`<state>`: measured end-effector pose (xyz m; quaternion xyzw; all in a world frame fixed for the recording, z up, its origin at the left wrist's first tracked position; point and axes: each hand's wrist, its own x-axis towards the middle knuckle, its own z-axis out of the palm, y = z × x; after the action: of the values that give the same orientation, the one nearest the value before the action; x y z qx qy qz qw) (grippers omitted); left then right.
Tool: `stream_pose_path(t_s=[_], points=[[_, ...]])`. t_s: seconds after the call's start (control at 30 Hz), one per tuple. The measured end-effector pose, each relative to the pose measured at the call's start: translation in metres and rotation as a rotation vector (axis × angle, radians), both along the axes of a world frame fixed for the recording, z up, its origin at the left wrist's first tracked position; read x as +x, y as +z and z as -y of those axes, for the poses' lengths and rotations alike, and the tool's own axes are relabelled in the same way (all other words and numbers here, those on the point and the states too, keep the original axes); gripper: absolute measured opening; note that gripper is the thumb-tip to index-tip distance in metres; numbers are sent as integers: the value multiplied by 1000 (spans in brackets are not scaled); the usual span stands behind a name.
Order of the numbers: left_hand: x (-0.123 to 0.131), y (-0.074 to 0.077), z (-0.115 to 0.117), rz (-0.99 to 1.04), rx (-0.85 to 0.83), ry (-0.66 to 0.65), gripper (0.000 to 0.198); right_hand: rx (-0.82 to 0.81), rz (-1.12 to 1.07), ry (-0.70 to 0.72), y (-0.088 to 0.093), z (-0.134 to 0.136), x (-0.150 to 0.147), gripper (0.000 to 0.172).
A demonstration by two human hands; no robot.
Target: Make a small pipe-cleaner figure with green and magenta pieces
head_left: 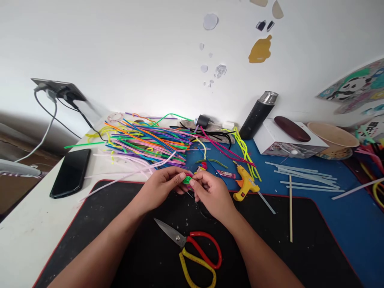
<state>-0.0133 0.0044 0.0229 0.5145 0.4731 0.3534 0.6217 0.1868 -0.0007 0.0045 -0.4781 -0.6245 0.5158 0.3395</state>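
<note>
Between my two hands, over the back of the black mat (pixel 126 224), is a small green and pink coiled piece (pixel 188 180) that looks made of pipe cleaner. My left hand (pixel 163 182) pinches it from the left with thumb and fingers. From the right, my right hand (pixel 211 192) grips its edge, fingertips pressed together. My fingers hide part of the piece. Just behind them is a small red, yellow and blue item (pixel 203 166), partly covered. Scissors (pixel 180 240) with one red and one yellow handle lie on the mat nearer to me.
A heap of colourful pipe cleaners (pixel 150 140) lies behind my left hand. To the right are a yellow glue gun (pixel 246 182), clear glue sticks (pixel 309 178) and a wooden stick (pixel 290 212). A black phone (pixel 70 173) lies left; a black thermos (pixel 258 115) leans against the wall.
</note>
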Motion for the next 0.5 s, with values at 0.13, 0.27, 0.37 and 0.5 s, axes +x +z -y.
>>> stream_pose_path(t_s=[0.13, 0.27, 0.37, 0.5], points=[[-7, 1, -4, -14, 21, 30, 47, -35, -61, -1, -1, 0, 0, 13], [-23, 6, -5, -152, 60, -100, 43, -41, -112, -14, -2, -1, 0, 14], [-29, 10, -3, -334, -3, -307, 38, -55, -130, -20, -2, -1, 0, 15], [-25, 12, 1, -584, 67, -455, 28, -68, -120, -23, -2, 0, -1, 17]])
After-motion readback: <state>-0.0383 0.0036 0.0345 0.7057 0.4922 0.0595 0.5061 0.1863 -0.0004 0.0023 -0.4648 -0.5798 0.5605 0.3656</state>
